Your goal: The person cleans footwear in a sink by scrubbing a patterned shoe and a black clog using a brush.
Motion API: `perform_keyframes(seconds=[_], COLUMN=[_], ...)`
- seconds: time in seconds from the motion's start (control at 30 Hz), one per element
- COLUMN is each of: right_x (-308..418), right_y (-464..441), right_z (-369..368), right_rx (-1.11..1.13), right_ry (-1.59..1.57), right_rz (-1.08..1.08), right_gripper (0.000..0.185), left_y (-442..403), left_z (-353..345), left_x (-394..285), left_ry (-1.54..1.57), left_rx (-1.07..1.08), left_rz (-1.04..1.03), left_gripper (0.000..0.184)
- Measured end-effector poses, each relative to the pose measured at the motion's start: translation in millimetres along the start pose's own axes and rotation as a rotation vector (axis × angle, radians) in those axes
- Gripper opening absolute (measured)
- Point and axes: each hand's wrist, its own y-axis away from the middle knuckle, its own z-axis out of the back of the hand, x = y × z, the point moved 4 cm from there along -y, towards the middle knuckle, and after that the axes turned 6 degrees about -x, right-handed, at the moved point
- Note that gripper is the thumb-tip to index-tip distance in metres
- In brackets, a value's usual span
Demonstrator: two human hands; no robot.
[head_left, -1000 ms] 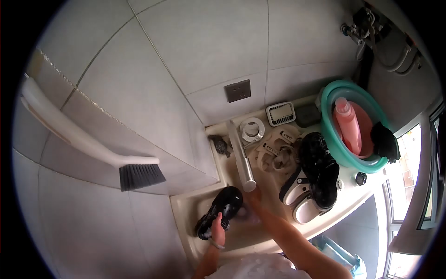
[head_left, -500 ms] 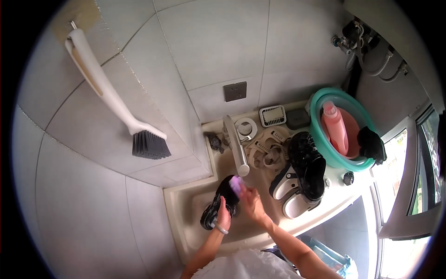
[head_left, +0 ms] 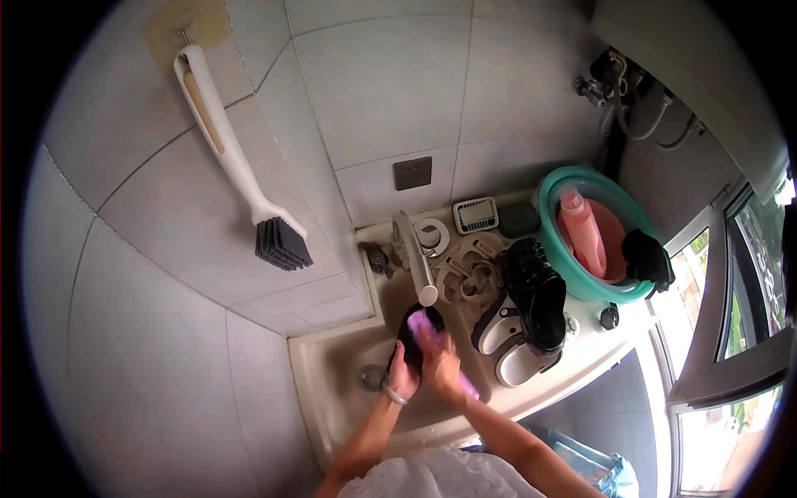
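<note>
In the sink basin point(head_left: 328, 398), under the faucet point(head_left: 417, 266), my left hand point(head_left: 403, 378) grips a black shoe point(head_left: 408, 334) from its near left side. A bracelet is on that wrist. My right hand point(head_left: 441, 365) is closed around a purple brush point(head_left: 422, 324), whose head rests against the shoe while its handle sticks out below my fingers. Much of the shoe is hidden behind both hands and the brush. On the counter to the right lie another black clog point(head_left: 534, 295) and a pair of white-soled sandals point(head_left: 519, 365).
Beige strappy sandals point(head_left: 471, 270) lie behind the faucet, near a soap dish point(head_left: 476, 216). A teal basin point(head_left: 552, 236) holds a pink bottle point(head_left: 584, 236) and has a black cloth on its rim. A long white brush point(head_left: 224, 141) hangs on the left wall. A window stands open at right.
The shoe and both hands have shifted so the shoe sits more under the faucet, uncovering the drain. The brush has come over the shoe, and its handle now shows. The camera view has shifted slightly.
</note>
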Motion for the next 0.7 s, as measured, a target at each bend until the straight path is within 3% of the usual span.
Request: perform_keyframes(seconds=[0.1,0.13,0.17,0.2,0.23,0.3,0.37,0.4,0.47,0.53,0.63,0.7], right_x=[-4,-4,-1,6,9,9,0,-6,-9,-4,9,0], right_y=[-18,-15,-2,17,21,16,-11,-23,-22,10,20,-7], right_z=[2,1,1,4,6,7,6,5,3,3,9,4], right_rx=[0.02,0.035,0.065,0.044,0.046,0.038,0.021,0.01,0.021,0.035,0.083,0.099], right_ry=[0.048,0.037,0.039,-0.059,-0.053,-0.025,0.018,0.021,-0.011,0.046,-0.035,0.051], right_rz=[-0.06,-0.069,-0.047,0.037,0.054,0.057,0.014,-0.026,-0.048,0.098,0.077,0.017], right_gripper=[0.051,0.051,0.051,0.053,0.054,0.055,0.055,0.055,0.055,0.058,0.06,0.058], left_y=[11,4,-4,-7,6,-8,-2,11,2,-1,-2,6], left_z=[-17,-8,0,4,-17,7,1,-15,-7,-8,4,-3], left_x=[2,3,2,-2,-15,-2,6,3,8,-1,-1,1], left_ry=[0.074,0.074,0.077,0.124,0.326,0.134,0.111,0.144,0.197,0.181,0.218,0.074], left_rx=[0.083,0.069,0.058,-0.003,0.608,0.066,0.088,0.1,0.123,0.143,0.175,0.087], left_rz=[0.113,0.051,-0.014,0.061,0.221,0.124,0.037,0.078,0.082,0.041,0.226,0.025], left_gripper=[0.062,0.063,0.065,0.066,0.066,0.063,0.064,0.056,0.057,0.059,0.059,0.055])
